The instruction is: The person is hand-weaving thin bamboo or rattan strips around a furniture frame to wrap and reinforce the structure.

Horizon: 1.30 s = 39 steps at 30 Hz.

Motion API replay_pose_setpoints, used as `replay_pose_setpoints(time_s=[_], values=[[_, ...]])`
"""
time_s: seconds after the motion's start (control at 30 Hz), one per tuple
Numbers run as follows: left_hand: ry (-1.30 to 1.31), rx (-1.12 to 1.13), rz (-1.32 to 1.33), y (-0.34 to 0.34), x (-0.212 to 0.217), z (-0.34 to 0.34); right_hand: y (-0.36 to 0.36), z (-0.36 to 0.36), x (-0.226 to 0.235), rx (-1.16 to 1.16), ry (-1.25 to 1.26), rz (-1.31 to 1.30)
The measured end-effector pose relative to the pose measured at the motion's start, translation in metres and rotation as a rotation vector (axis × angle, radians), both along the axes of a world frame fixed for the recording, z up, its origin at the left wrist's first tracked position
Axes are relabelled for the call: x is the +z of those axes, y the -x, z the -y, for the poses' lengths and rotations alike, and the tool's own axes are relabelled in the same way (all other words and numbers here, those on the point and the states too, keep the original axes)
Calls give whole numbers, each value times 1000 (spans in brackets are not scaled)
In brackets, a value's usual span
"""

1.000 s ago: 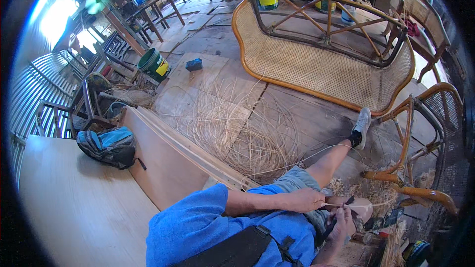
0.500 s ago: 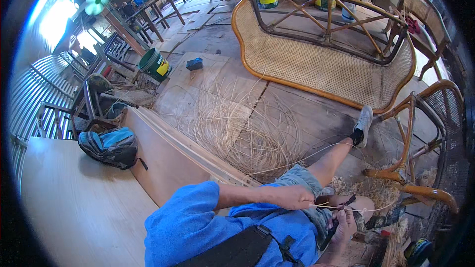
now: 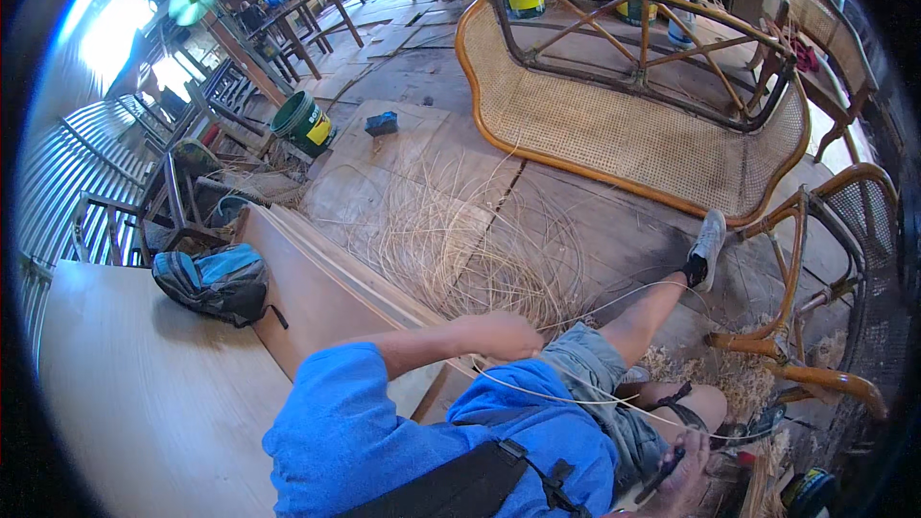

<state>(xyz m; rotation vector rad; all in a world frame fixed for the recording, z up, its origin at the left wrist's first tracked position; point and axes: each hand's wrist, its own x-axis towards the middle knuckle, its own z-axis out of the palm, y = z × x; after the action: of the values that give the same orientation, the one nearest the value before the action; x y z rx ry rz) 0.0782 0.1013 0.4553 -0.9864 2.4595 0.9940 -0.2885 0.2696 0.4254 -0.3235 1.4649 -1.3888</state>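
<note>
My left hand (image 3: 504,336) is closed in a fist on a thin pale rattan strip (image 3: 566,397), above my lap. The strip runs to the right across my thigh and past my knee. Low at the right, my right hand (image 3: 686,460) is closed around a narrow dark tool (image 3: 660,476) that looks like a knife, though its blade is hard to make out. A dark band (image 3: 683,409) is wrapped around my bent knee, and the strip passes close by it. A large loose tangle of rattan strips (image 3: 460,249) lies on the floor beyond my left hand.
A cane-woven rattan settee (image 3: 624,149) lies tipped over ahead. At right stands a rattan chair frame (image 3: 791,297) near pale shavings (image 3: 710,374). Wooden boards (image 3: 153,374) at left carry a blue-grey backpack (image 3: 211,283). A green bucket (image 3: 302,125) and a small dark blue container (image 3: 381,124) stand farther off.
My left hand has moved left and up, away from my knee, drawing the rattan strip out. My right hand, with the dark tool, has shifted slightly right and lower.
</note>
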Motion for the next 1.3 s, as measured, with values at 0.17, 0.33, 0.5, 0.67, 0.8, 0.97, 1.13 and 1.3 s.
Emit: replay_pose_setpoints(time_s=[0.17,0.33,0.5,0.67,0.8,0.97,1.13,1.3], values=[[57,70,-578,92,-31,-3,-71,36,10,169,7,31],[-168,235,-590,156,0,-32,-68,38,-10,170,187,-18],[-269,253,-828,153,7,-38,-63,29,3,170,128,94],[-330,72,-694,122,-9,-37,-38,17,-17,130,226,56],[-368,64,-669,88,-1,-37,-14,3,-23,91,124,49],[-448,17,-551,58,22,-31,-8,-10,7,8,41,82],[-449,88,-556,34,32,-35,-1,-8,-10,-94,83,-90],[-475,85,-476,26,51,-21,-7,1,34,-70,-22,-179]])
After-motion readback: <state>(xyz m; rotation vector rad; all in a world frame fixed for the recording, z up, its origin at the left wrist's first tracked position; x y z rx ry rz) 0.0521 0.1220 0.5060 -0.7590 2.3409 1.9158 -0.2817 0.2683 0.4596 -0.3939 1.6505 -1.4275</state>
